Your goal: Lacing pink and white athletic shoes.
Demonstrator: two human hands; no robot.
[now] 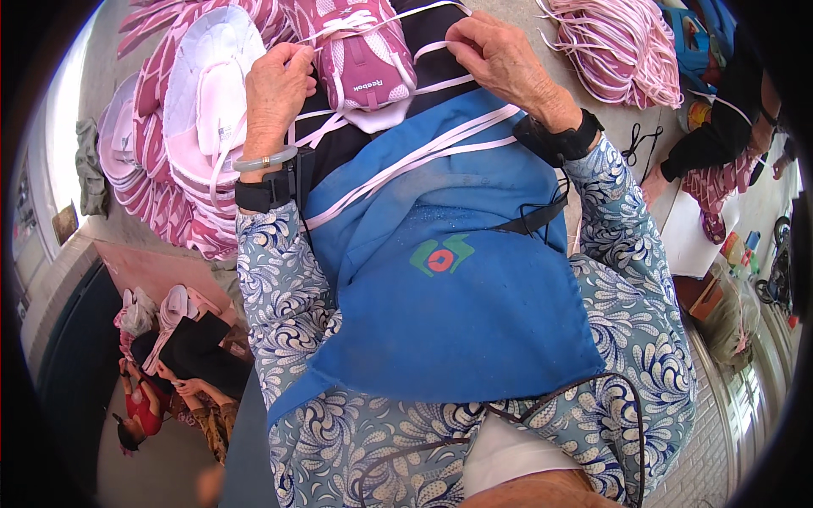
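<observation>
While a grey concrete floor [610, 127] spreads under everything at the far side of the scene, the work itself sits on the person's lap, which is covered by a blue apron [440, 279] over a blue-and-white patterned blouse. To the far left lies a stack of pink and white shoe uppers [178, 127], fanned out flat on the ground. To the far right a loose bundle of pink laces [610, 51] rests on the floor, and beyond it another person [728, 127] in dark clothes sits at the right edge. At the lower left, a third person [169, 398] sits near a dark wall.

A pink shoe [364, 51] lies at the far end of the lap, just beyond the apron's edge, between the two hands. Pale pink laces [423, 157] trail from it across the apron toward the near left.

The left hand [275, 93], with a pale bangle and a black band at the wrist, is curled closed, its fingers pinched on a lace at the shoe's left side. The right hand [500, 55], wearing a black wrist strap, is also closed, fingertips together on a lace end at the shoe's right side, touching its edge.
</observation>
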